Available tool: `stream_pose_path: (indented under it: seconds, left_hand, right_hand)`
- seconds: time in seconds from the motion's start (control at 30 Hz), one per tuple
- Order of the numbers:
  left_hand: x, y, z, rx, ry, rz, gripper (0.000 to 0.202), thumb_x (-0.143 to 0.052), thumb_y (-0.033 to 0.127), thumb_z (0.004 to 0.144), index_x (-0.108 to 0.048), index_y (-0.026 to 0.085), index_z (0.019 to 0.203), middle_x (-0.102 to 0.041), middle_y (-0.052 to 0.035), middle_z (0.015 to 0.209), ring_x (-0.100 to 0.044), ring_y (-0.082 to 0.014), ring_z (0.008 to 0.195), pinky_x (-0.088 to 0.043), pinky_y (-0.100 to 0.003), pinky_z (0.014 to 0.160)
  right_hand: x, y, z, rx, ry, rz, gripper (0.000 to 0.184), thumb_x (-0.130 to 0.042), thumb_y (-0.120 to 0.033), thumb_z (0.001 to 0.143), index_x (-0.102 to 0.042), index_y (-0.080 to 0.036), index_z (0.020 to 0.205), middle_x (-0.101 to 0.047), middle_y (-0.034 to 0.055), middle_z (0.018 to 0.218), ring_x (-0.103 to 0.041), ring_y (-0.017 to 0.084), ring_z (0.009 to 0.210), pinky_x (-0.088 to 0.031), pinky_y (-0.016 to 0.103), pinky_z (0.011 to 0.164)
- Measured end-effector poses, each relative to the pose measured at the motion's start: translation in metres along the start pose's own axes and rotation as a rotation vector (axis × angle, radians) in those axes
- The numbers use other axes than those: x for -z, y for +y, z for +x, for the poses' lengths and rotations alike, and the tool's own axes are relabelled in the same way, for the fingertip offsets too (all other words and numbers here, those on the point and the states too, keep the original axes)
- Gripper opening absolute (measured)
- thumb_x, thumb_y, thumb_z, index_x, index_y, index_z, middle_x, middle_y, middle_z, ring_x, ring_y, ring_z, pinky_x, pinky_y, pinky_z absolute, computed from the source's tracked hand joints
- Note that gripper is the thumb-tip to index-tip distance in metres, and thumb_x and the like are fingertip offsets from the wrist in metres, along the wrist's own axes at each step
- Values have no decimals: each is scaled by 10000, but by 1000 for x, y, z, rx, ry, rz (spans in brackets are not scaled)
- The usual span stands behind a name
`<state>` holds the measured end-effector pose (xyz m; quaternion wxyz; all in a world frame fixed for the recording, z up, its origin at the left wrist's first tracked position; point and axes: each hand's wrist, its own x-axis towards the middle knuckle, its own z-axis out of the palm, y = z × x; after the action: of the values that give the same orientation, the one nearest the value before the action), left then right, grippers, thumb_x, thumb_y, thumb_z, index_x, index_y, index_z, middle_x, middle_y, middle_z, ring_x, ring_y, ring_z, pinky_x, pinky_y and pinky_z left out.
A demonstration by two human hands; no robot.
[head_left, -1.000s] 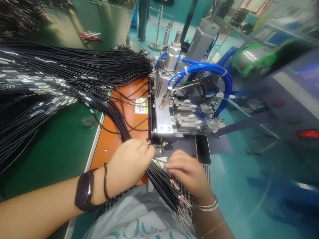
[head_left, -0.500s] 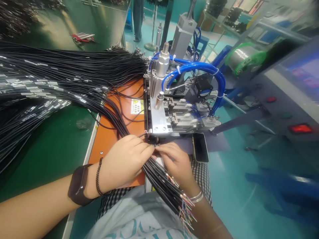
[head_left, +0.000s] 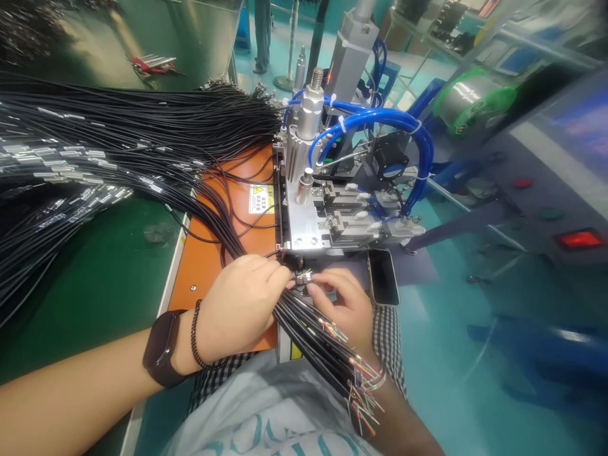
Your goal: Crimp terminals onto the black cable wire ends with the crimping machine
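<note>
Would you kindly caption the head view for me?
Left hand grips black cables, right hand touches a metal part by a machine.

Wire bundle (head_left: pixel 142 120) lies across bench plate (head_left: pixel 199 272), left of pneumatic press (head_left: pixel 308 215); phone (head_left: pixel 382 277) before press, at right; spool (head_left: pixel 475 101) behind it; control panel (head_left: pixel 551 190) rightmost.

Dark phone (head_left: pixel 382 277) beside the machine, red-handled tool (head_left: pixel 152 63) on far green workbench (head_left: pixel 199 38), green-rimmed wire spool (head_left: pixel 475 101), red-lit switch (head_left: pixel 579 239), person's legs (head_left: pixel 261 38) standing beyond
</note>
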<state>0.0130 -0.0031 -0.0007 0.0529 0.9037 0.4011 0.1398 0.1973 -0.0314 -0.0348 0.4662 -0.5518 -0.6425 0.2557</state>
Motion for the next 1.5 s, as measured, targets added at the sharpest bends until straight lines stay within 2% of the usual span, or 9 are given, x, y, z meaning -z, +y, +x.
stream_pose_path:
  seconds: [0.07, 0.2, 0.37, 0.7, 0.8, 0.9, 1.07, 1.2, 1.5]
  left_hand:
    - [0, 0, 0, 14, 6, 3, 99, -568, 119, 769, -555, 187, 839, -568, -22, 753, -508, -224, 710, -411, -364, 653]
    - [-1, 1, 0, 22, 26, 18, 57, -551, 131, 790, -539, 183, 809, -565, -24, 745, -506, -224, 714, -405, -361, 658]
    - [-1, 1, -1, 13, 36, 12, 59, -513, 176, 838, -525, 183, 781, -548, -27, 729, -485, -219, 700, -390, -359, 661]
    - [-1, 0, 2, -71, -17, 18, 109, -491, 153, 846, -519, 183, 745, -534, -19, 719, -461, -199, 687, -360, -355, 640]
    - [0, -1, 2, -79, -76, 16, 105, -474, 144, 861, -573, 180, 854, -560, -20, 779, -491, -200, 736, -379, -363, 663]
    - [1, -3, 0, -69, -118, 26, 311, -506, 128, 844, -543, 199, 1145, -588, -32, 948, -522, -212, 843, -414, -371, 721]
    - [-5, -8, -2, -106, -71, 76, 384, -475, 121, 866, -499, 167, 1246, -592, -60, 1001, -528, -221, 878, -442, -375, 748]
    - [-7, -8, -1, -82, -118, 96, 450, -478, 101, 849, -473, 218, 1284, -575, -52, 935, -524, -224, 838, -447, -374, 716]
    - [-1, -2, 4, -134, -175, 216, 500, -445, 101, 852, -448, 266, 1324, -542, -76, 913, -506, -226, 808, -424, -362, 690]
  right_hand:
    - [0, -3, 0, 56, -11, -4, 76, -624, -174, 826, -663, -224, 867, -647, 9, 825, -566, 151, 787, -456, 291, 712]
    - [-1, -7, 1, 159, -198, -24, 87, -612, -166, 839, -675, -220, 866, -689, -1, 827, -577, 151, 795, -444, 307, 767]
    - [-5, -7, 1, -51, -61, -1, 83, -602, -222, 846, -674, -208, 885, -662, 23, 865, -582, 154, 819, -473, 282, 717]
    - [-8, -7, 2, 11, -119, 49, 155, -566, -195, 861, -701, -237, 923, -701, 35, 902, -622, 174, 864, -504, 325, 779]
    - [-5, -5, 7, 76, -153, 11, 170, -545, -170, 866, -701, -236, 884, -702, 22, 850, -612, 168, 831, -493, 325, 764]
    - [0, -2, 12, 89, -154, -55, 166, -533, -178, 878, -690, -223, 906, -697, 26, 888, -601, 168, 863, -472, 323, 797]
    - [8, 4, 15, -200, -174, -64, 157, -588, -308, 850, -634, -203, 742, -640, -2, 746, -572, 148, 720, -443, 276, 674]
    - [11, 11, 16, -435, -289, 119, 220, -560, -371, 843, -555, -189, 720, -558, -22, 683, -511, 130, 649, -404, 245, 588]
    - [8, 21, 16, -491, -335, 216, 179, -529, -355, 836, -560, -188, 779, -550, -7, 744, -501, 134, 688, -405, 236, 597]
